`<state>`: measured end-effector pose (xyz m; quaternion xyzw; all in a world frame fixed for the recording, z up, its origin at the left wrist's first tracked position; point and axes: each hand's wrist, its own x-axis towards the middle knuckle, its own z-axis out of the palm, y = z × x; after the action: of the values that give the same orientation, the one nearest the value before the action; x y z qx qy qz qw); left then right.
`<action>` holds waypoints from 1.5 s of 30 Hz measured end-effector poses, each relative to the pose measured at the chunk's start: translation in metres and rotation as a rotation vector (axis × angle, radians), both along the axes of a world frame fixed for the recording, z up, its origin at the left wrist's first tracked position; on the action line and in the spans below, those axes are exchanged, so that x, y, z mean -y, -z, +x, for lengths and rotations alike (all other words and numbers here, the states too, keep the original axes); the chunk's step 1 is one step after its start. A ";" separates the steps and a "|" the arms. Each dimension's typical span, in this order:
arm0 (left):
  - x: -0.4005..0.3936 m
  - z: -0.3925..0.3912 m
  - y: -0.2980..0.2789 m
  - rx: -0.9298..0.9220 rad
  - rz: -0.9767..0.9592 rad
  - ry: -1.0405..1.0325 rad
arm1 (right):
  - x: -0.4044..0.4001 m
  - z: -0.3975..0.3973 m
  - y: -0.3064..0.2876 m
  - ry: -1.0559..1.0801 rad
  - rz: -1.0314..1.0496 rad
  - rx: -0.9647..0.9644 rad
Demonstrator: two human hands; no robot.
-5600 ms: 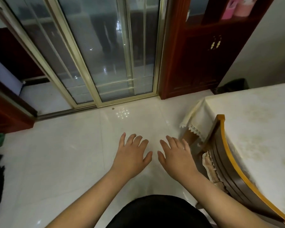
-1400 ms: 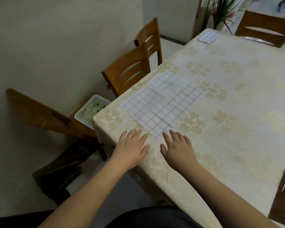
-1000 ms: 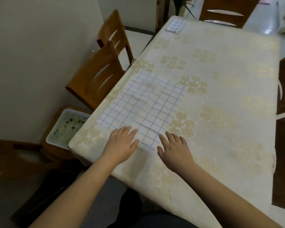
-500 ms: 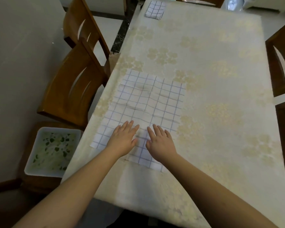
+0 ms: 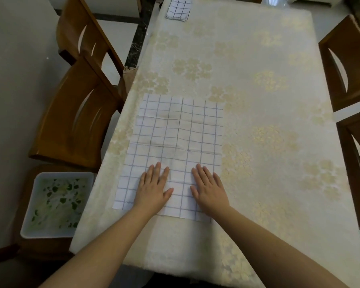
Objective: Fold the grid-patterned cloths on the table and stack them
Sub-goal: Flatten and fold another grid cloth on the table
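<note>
So there's a large white cloth with a thin blue grid pattern (image 5: 178,150) spread flat near the left edge of the worktop, which is covered in a cream tablecloth with a pale gold flower print (image 5: 258,100). The cloth shows a few fold creases across its middle but lies unfolded. Both hands sit palm-down on its near end: the left hand (image 5: 153,189) and the right hand (image 5: 209,189) are side by side with a small gap between them, fingers straight and slightly spread, so neither grip is closed on anything, they just rest flat on the fabric. Way over at the far left corner of the worktop there's a small folded cloth with the same blue grid (image 5: 178,7), well apart from the big one. Brown wooden chairs with slatted backs (image 5: 75,113) stand along the left side, more of them on the right, and a white rectangular tray holding green leafy stuff (image 5: 54,204) sits on a chair seat at the left.
</note>
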<state>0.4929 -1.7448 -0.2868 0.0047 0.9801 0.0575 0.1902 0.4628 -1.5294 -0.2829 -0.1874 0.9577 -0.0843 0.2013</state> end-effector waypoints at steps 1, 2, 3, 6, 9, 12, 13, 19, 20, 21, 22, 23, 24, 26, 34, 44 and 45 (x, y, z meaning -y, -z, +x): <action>-0.004 0.003 0.001 -0.011 -0.002 0.001 | -0.006 0.002 -0.001 0.001 -0.003 -0.003; -0.009 0.007 0.002 -0.015 -0.003 0.005 | -0.012 0.005 -0.001 0.003 -0.003 -0.002; -0.013 0.011 0.002 -0.007 0.000 0.006 | -0.018 0.008 -0.001 0.005 0.001 0.000; -0.029 0.020 0.000 0.027 0.009 0.014 | -0.038 0.018 0.000 0.019 0.020 -0.016; -0.050 0.027 -0.004 0.098 -0.019 0.030 | -0.060 0.029 0.003 0.025 0.029 -0.025; -0.072 0.034 -0.011 0.154 -0.063 0.051 | -0.084 0.043 0.002 0.038 0.026 -0.061; -0.080 0.037 -0.013 0.162 -0.066 0.060 | -0.093 0.048 0.002 0.044 0.029 -0.071; -0.135 0.055 -0.018 0.177 -0.050 0.107 | -0.150 0.074 0.001 0.105 0.111 -0.031; -0.145 0.059 -0.019 0.187 -0.044 0.112 | -0.159 0.078 0.000 0.112 0.115 -0.026; -0.156 0.063 -0.020 0.195 -0.037 0.115 | -0.169 0.083 0.000 0.118 0.115 -0.027; -0.165 0.066 -0.021 0.198 -0.032 0.122 | -0.180 0.086 -0.001 0.119 0.116 -0.029; -0.174 0.069 -0.022 0.197 -0.028 0.134 | -0.190 0.089 -0.001 0.117 0.115 -0.045; -0.183 0.072 -0.022 0.198 -0.024 0.150 | -0.201 0.093 0.000 0.117 0.115 -0.052; -0.196 0.077 -0.021 0.202 -0.012 0.172 | -0.221 0.101 0.002 0.128 0.118 -0.070; -0.196 0.081 -0.014 0.100 0.035 0.172 | -0.251 0.116 0.000 0.183 0.134 -0.091; -0.191 -0.009 -0.008 -0.134 0.240 0.203 | -0.145 0.033 -0.004 0.154 -0.137 -0.193; -0.192 -0.015 -0.005 -0.116 0.223 0.207 | -0.135 0.025 -0.001 0.160 -0.161 -0.189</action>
<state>0.4775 -1.5526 -0.2817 0.1300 0.9712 0.1458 0.1364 0.4875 -1.3945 -0.2821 -0.1333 0.9744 -0.1585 0.0872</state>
